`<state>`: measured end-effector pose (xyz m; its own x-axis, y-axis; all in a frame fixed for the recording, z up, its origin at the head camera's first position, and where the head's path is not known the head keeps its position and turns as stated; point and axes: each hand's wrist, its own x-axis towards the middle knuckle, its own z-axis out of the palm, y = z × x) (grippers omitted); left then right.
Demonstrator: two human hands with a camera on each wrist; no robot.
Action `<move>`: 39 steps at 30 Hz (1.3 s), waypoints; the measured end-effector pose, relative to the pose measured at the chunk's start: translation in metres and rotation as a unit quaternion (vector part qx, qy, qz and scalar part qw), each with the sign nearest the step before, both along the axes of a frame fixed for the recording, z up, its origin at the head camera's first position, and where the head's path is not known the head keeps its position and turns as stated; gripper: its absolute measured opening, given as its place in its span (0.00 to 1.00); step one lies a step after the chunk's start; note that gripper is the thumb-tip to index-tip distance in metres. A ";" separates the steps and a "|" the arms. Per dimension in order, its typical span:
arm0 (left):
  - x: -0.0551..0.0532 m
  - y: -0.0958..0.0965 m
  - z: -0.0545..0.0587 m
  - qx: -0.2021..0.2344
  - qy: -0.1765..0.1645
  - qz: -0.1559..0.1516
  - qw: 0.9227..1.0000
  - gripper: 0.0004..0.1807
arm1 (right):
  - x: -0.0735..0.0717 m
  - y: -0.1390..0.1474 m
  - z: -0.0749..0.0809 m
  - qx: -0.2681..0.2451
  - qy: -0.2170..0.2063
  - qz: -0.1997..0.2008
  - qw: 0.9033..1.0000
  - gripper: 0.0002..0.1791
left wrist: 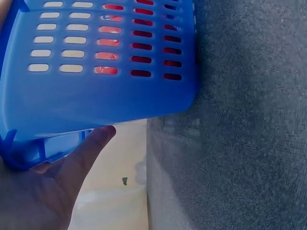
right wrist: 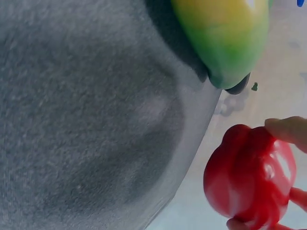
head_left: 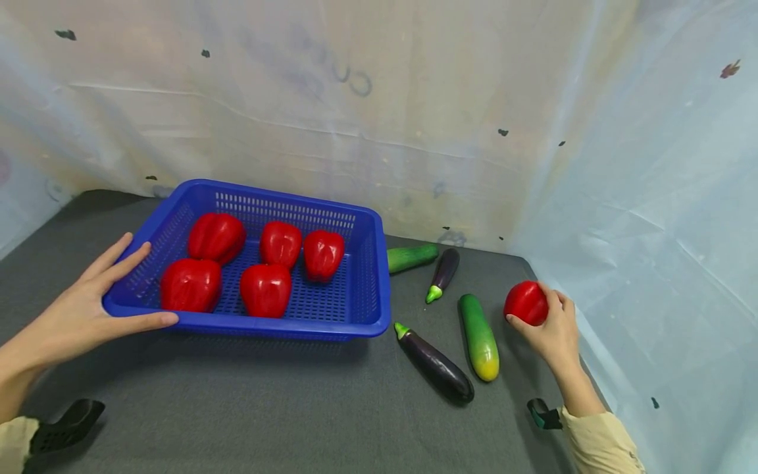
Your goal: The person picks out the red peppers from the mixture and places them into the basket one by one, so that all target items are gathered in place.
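In the head view, a blue basket (head_left: pixel 367 329) holds several red bell peppers (head_left: pixel 191 285). My left hand (head_left: pixel 83 313) rests at its near left corner, thumb along the front rim and straight fingers at the left side. The basket's slotted wall (left wrist: pixel 115 96) fills much of the left wrist view. At the far right, my right hand (head_left: pixel 556 329) grips another red bell pepper (head_left: pixel 526 303) between thumb and fingers. This red pepper (right wrist: pixel 249 177) shows against the pale sheet in the right wrist view, with fingertips on its right and lower sides.
Between basket and right hand lie a dark eggplant (head_left: pixel 438 365), a yellow-tipped cucumber (head_left: pixel 478 339), a smaller eggplant (head_left: pixel 445 270) and another cucumber (head_left: pixel 412 257) partly behind the basket. Plastic sheeting (head_left: pixel 414 131) hangs behind the grey table (head_left: pixel 249 408) and along its right side.
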<state>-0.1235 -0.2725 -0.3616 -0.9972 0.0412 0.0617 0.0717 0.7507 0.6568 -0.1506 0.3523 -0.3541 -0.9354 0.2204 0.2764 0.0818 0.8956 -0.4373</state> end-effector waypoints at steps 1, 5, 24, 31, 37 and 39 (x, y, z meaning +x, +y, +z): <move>0.000 0.000 0.000 -0.001 0.001 0.000 1.000 0.63 | -0.001 -0.001 0.000 0.000 0.006 0.003 1.000 0.45; -0.001 -0.001 0.001 -0.008 0.002 -0.002 1.000 0.63 | -0.004 -0.004 -0.001 0.000 0.031 0.029 0.999 0.44; -0.002 -0.002 -0.001 -0.006 0.001 -0.003 1.000 0.63 | -0.013 -0.025 0.001 -0.007 0.067 0.138 0.988 0.45; -0.003 -0.002 -0.005 -0.002 0.005 0.003 1.000 0.62 | -0.016 -0.032 0.001 -0.019 0.063 0.162 0.985 0.45; -0.003 -0.003 -0.006 -0.002 0.006 0.002 1.000 0.62 | -0.017 -0.039 0.001 -0.022 0.074 0.184 0.980 0.46; -0.003 -0.002 -0.005 0.000 0.008 0.002 1.000 0.62 | -0.017 -0.042 0.002 -0.023 0.076 0.191 0.978 0.46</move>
<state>-0.1262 -0.2748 -0.3668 -0.9963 0.0378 0.0768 0.0791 0.7508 0.6558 -0.1681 0.3106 -0.3525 -0.9010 -0.1213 0.4164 -0.3236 0.8274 -0.4591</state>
